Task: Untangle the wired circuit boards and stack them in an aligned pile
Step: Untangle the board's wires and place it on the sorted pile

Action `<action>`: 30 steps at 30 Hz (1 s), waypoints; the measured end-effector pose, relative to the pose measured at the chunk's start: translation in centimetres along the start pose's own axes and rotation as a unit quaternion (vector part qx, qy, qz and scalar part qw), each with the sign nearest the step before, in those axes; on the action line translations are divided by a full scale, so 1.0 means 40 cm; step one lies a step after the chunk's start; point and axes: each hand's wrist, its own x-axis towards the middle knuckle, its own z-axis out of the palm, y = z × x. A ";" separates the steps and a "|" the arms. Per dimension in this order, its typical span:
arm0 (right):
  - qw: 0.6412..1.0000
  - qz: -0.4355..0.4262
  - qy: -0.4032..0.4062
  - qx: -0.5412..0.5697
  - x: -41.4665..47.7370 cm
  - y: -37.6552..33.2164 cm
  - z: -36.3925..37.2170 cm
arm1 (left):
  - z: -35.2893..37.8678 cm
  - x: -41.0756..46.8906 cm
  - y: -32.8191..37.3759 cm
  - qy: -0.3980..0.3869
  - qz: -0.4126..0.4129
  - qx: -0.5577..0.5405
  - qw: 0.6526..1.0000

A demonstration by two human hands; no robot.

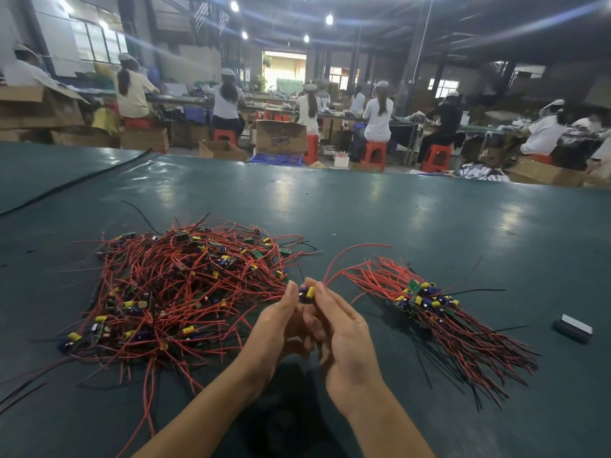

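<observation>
Green bench [363, 209]: tangled heap [185, 285] at left mostly unsorted, small aligned pile [426, 302] at right (early stage). Fingers of left hand [281, 325] and right hand [347, 338] pinch one board [307, 293] between the piles.

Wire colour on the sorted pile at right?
Aligned pile wires: mostly red, few black. Head view.

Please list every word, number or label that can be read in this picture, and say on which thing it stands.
No text can be read.
Cardboard box: blue print, too blurred to read.
Aligned pile of circuit boards: any markings too small to read.
</observation>
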 end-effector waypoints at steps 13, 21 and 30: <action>0.998 0.007 0.061 -0.021 0.013 0.017 0.002 | -0.001 0.006 0.002 0.135 0.150 0.062 0.977; 0.988 0.030 0.150 0.013 0.038 -0.024 -0.029 | -0.007 0.007 0.010 0.203 0.147 0.058 0.966; 0.982 -0.005 0.173 0.081 0.036 -0.045 -0.044 | -0.009 0.005 0.011 0.207 0.147 0.057 0.966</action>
